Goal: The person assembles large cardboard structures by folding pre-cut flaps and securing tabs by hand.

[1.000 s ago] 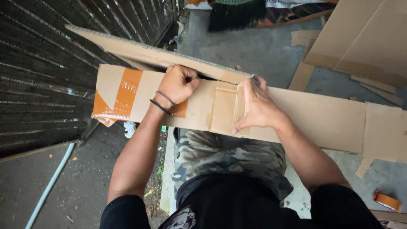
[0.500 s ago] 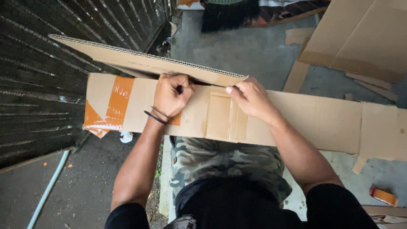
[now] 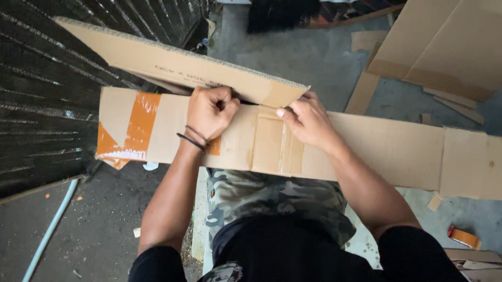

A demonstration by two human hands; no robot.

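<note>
The flattened cardboard box lies across the person's lap. Since a second ago, the left hand has fisted at its upper flap; the right hand (previously flat) now pinches the taped seam.

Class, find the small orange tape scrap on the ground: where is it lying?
In the head view, the orange tape scrap lies low on the right, below the long cardboard strip.
</note>
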